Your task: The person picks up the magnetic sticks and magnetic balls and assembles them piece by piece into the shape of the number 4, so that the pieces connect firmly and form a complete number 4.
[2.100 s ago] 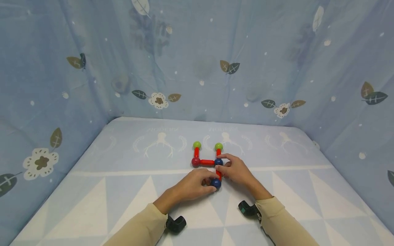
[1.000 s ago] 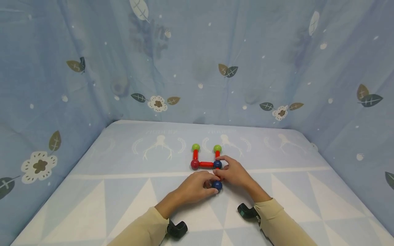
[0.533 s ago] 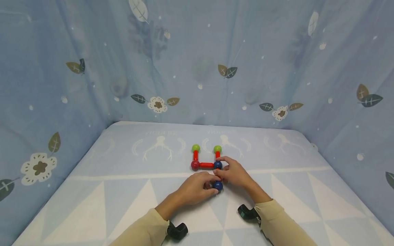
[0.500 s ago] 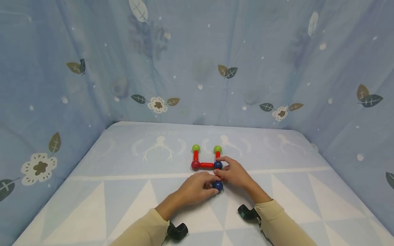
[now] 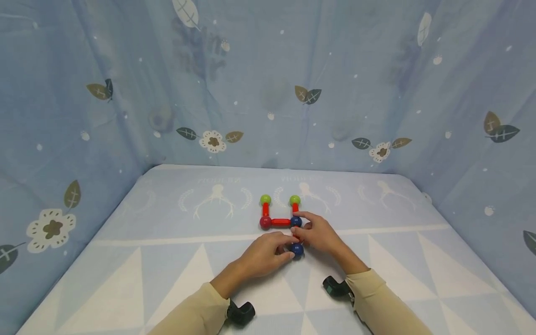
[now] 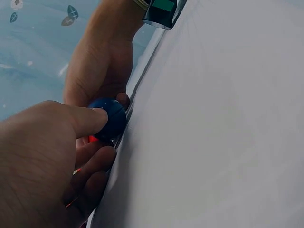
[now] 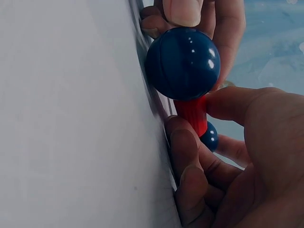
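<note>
A flat figure of red rods and coloured balls lies on the table. In the head view, my left hand (image 5: 265, 255) pinches the near blue ball (image 5: 297, 250), its thumb pressed on that ball (image 6: 114, 118) in the left wrist view. My right hand (image 5: 320, 235) grips the short red rod (image 7: 192, 114) between thumb and fingers; this rod joins the near ball to the far blue ball (image 5: 296, 221). From there a red crosswise rod (image 5: 280, 222) runs left to a red ball (image 5: 265, 222). Two more rods point away, ending in a left green ball (image 5: 265, 199) and a right green ball (image 5: 295, 200).
The patterned cloth on the table (image 5: 188, 274) has white triangles. Blue fabric walls (image 5: 268, 93) stand behind and at both sides. A dark device is strapped at each wrist, the left device (image 5: 241, 313) and the right device (image 5: 335, 287) both near the tabletop.
The near blue ball has shifted slightly right, in line with its rod. My right thumb has slid from beside the far blue ball onto that rod. Little else differs in the last half second.
</note>
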`<state>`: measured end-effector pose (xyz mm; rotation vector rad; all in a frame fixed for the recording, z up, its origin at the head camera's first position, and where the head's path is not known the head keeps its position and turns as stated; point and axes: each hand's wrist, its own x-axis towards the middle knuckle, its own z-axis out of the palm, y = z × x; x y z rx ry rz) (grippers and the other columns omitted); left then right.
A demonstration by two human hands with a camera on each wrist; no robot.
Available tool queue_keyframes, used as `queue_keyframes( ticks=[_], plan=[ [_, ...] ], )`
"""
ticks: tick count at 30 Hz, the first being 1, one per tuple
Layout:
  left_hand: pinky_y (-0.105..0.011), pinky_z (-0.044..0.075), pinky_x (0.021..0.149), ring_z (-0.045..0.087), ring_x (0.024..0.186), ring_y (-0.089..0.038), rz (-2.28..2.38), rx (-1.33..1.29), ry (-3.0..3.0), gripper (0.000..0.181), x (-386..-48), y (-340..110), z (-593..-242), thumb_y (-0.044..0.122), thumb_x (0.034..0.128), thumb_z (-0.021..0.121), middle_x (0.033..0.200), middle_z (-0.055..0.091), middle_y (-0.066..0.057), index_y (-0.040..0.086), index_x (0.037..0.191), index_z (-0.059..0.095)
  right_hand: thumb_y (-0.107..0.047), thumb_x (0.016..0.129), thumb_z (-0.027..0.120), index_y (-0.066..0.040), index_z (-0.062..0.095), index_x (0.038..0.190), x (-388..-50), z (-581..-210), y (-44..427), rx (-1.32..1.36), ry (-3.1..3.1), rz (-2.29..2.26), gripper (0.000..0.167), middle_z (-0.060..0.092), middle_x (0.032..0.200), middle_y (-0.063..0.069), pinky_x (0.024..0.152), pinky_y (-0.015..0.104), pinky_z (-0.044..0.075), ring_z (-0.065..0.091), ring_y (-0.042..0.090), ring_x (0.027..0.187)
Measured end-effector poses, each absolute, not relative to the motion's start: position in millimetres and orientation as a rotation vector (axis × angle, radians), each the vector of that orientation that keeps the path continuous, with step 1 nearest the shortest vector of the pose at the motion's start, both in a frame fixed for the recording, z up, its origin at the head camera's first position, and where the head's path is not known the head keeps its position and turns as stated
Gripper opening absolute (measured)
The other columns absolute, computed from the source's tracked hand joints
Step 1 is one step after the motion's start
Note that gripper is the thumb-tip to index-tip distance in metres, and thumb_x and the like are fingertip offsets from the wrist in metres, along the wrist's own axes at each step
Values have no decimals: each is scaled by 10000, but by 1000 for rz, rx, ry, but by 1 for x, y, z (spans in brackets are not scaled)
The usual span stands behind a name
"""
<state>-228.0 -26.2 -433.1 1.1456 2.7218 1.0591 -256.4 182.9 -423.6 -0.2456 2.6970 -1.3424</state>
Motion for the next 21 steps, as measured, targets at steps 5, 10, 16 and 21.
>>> queue_keyframes(
  ticks=[5, 10, 16, 21],
  plan=[
    [-216, 463, 699, 553, 761, -44, 1071, 1150, 2721, 340, -227, -28, -432, 215, 935, 726, 974, 666, 81, 186, 1272, 693, -235, 937, 703, -113, 526, 1441, -256, -423, 181, -235, 2705, -1338, 548, 634, 704, 24, 573, 305, 472, 575, 162, 591],
    [-219, 454, 672, 545, 739, -28, 1087, 1115, 2729, 346, -226, -28, -432, 238, 918, 749, 955, 661, 91, 192, 1257, 697, -242, 938, 700, -110, 520, 1446, -257, -423, 180, -251, 2699, -1343, 555, 631, 708, 22, 571, 304, 470, 573, 154, 594],
    [-223, 416, 607, 508, 673, -10, 1098, 1037, 2775, 333, -225, -19, -433, 347, 903, 758, 948, 653, 129, 228, 1211, 713, -246, 932, 699, -104, 523, 1446, -255, -422, 181, -241, 2705, -1341, 561, 649, 721, 14, 586, 303, 476, 584, 153, 604],
    [-230, 403, 576, 495, 643, -18, 1077, 1008, 2803, 318, -224, -14, -433, 345, 899, 760, 890, 622, 145, 233, 1194, 722, -249, 936, 690, -99, 519, 1453, -255, -422, 183, -227, 2699, -1349, 565, 659, 745, 21, 605, 298, 489, 597, 155, 622]
  ],
)
